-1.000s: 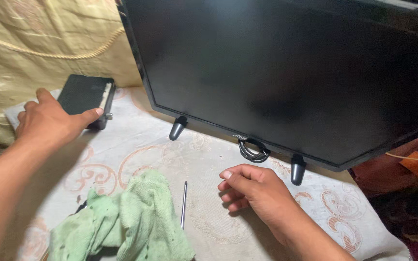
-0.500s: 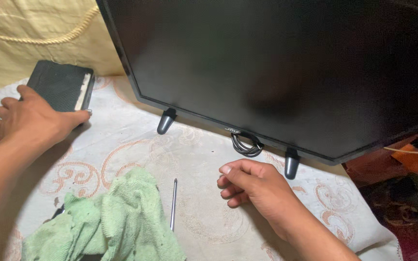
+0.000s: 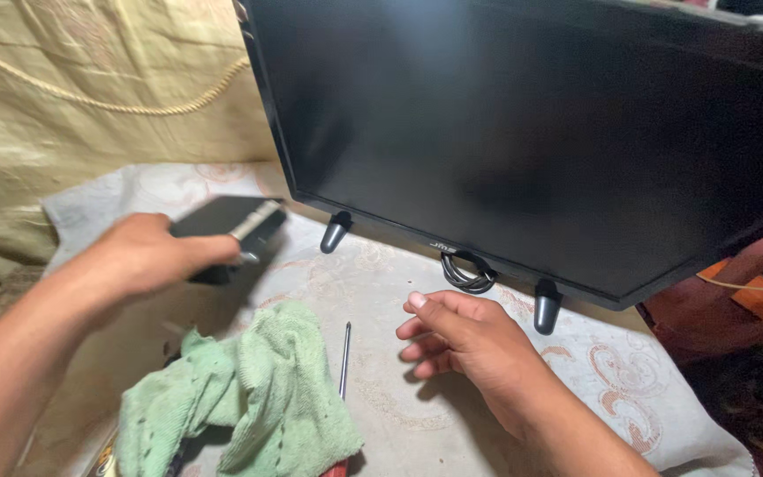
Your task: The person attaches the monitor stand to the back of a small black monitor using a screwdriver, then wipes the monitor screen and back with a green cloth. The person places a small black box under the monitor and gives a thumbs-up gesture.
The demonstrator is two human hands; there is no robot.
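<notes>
— What are the hands doing?

— The left hand lies on a flat black rectangular box, fingers curled over its near edge; whether it truly grips it I cannot tell. The right hand rests empty on the patterned white cloth, fingers loosely curled.

— And the work?

— By my reading, hardly begun: the thin metal screwdriver lies untouched beside the crumpled green towel, and the black flat-screen television stands intact on its feet.
</notes>
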